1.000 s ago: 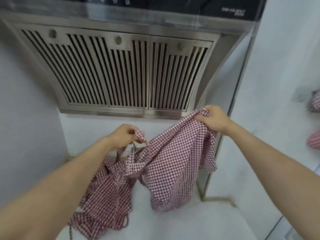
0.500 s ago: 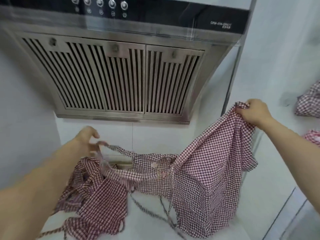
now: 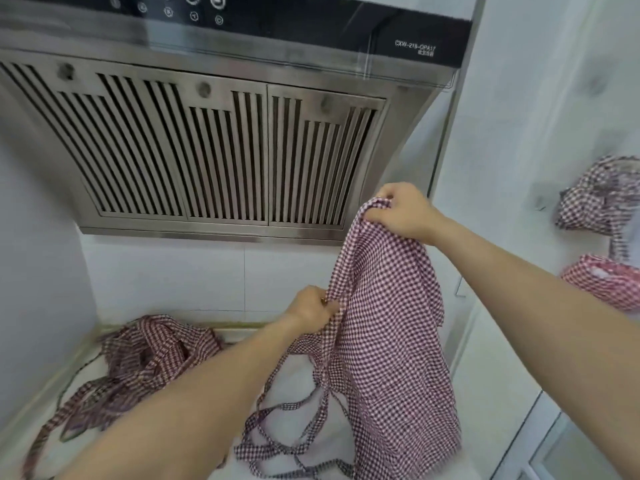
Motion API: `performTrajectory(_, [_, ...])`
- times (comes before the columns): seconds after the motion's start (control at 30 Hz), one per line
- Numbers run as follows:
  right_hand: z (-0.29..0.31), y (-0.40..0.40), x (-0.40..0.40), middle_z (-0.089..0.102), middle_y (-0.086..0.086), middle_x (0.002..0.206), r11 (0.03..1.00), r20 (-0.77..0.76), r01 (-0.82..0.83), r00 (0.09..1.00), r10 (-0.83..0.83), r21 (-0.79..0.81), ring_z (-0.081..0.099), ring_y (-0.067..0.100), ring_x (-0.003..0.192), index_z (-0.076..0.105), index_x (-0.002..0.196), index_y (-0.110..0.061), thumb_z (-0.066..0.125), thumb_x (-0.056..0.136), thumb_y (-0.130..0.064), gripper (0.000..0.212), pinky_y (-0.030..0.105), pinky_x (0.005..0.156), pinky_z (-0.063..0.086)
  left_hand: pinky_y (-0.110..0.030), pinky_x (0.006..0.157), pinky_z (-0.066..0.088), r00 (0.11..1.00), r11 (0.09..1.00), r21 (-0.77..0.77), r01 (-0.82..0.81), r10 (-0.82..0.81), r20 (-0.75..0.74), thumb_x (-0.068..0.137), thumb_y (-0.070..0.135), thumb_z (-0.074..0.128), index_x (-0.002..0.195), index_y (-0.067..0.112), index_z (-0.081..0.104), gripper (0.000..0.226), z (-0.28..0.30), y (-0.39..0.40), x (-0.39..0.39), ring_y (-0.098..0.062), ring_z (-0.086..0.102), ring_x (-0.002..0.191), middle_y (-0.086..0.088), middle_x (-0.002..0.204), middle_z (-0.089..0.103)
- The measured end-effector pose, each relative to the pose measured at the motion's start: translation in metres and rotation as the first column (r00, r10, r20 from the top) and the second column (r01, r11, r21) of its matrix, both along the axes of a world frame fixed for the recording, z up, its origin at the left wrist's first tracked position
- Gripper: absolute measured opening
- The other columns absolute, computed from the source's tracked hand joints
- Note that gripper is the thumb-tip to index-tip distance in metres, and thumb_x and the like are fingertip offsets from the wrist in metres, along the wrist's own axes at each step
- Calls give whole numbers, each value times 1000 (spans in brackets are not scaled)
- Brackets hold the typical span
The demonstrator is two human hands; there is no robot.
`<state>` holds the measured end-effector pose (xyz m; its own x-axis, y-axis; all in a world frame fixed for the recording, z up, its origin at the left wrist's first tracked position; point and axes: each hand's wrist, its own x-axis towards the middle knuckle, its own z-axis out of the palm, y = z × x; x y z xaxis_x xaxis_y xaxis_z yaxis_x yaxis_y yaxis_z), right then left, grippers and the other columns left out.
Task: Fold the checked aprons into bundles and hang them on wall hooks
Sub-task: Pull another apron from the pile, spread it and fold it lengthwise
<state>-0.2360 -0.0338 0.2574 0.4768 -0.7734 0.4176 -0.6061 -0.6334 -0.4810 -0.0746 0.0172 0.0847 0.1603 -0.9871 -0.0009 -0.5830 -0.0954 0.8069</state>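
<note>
Holding a checked apron (image 3: 388,341) up beneath the range hood (image 3: 214,147).
Reaching forward with both arms: right hand (image 3: 403,211) raised, fingers curled, gripping the top edge; left hand (image 3: 311,311) lower, pinching the side edge. Hanging crumpled, straps (image 3: 277,441) trailing onto the white counter (image 3: 298,382), beside another apron heap (image 3: 145,362); two bundles (image 3: 599,202) hanging on the right wall.

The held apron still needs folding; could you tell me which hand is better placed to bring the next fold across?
Left. The left hand pinches the apron mid-edge, free to swing; the right hand holds its top corner up.
</note>
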Motion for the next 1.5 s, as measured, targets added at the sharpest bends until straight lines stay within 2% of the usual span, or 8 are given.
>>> performTrajectory(0.17, [-3,-18,-49,63,-5,98,985,-432,75,902,-1,155,60,16,91,60,96,-18,90,62,-46,53,32,83,51,-27,77,49,933,981,23,-191,189,-305,105,32,44,111,10,67,32,18,6,45,-23,64,89,-7,104,69])
performTrajectory(0.37, [-25,-53,-93,69,5,91,987,-573,147,803,-162,-72,63,26,92,67,80,-16,82,76,-40,28,29,74,41,-43,96,53,987,972,176,152,-141,-78,78,52,71,110,19,66,47,87,25,81,-24,69,101,-5,109,72])
performTrajectory(0.57, [-26,-68,-111,67,13,88,964,-448,240,854,-266,-114,64,32,95,69,82,-15,69,90,-22,11,30,74,39,-28,62,50,778,999,-36,-35,50,626,86,39,72,72,16,65,28,120,21,113,-14,63,69,-1,76,66])
performTrajectory(0.83, [-21,-85,-106,55,17,78,905,333,262,866,-373,335,54,28,77,58,81,9,37,86,10,22,29,57,36,-33,70,44,888,866,-281,-414,452,85,97,23,56,80,3,64,27,125,21,136,-25,57,77,-14,84,64])
performTrajectory(1.1, [-18,-67,-118,68,20,85,892,-9,451,892,-451,-1,63,33,91,66,71,-14,71,84,-13,14,33,75,45,-37,67,46,694,738,-347,-578,669,267,98,14,45,89,8,61,19,115,37,166,-29,56,77,-12,89,60])
performTrajectory(1.23, [-12,-47,-91,71,22,99,904,0,384,920,-391,-188,63,36,102,74,93,-4,65,85,-6,12,29,81,41,-41,103,46,708,909,147,-390,194,679,91,27,66,147,5,37,67,114,42,155,-30,54,119,-16,136,51])
performTrajectory(1.33, [-5,-26,-52,73,8,94,954,13,205,978,-207,-220,64,22,93,77,93,-10,60,82,0,23,20,79,40,-46,119,27,881,987,160,28,-100,463,76,56,78,157,24,11,110,120,42,97,-27,27,146,-5,163,21])
performTrajectory(1.5, [0,17,16,66,-6,77,949,-58,-150,989,139,-277,62,7,74,74,82,-16,63,67,6,28,14,67,47,-20,61,55,968,969,-126,214,-193,163,87,44,72,113,8,59,46,144,25,13,-7,69,75,-3,93,70])
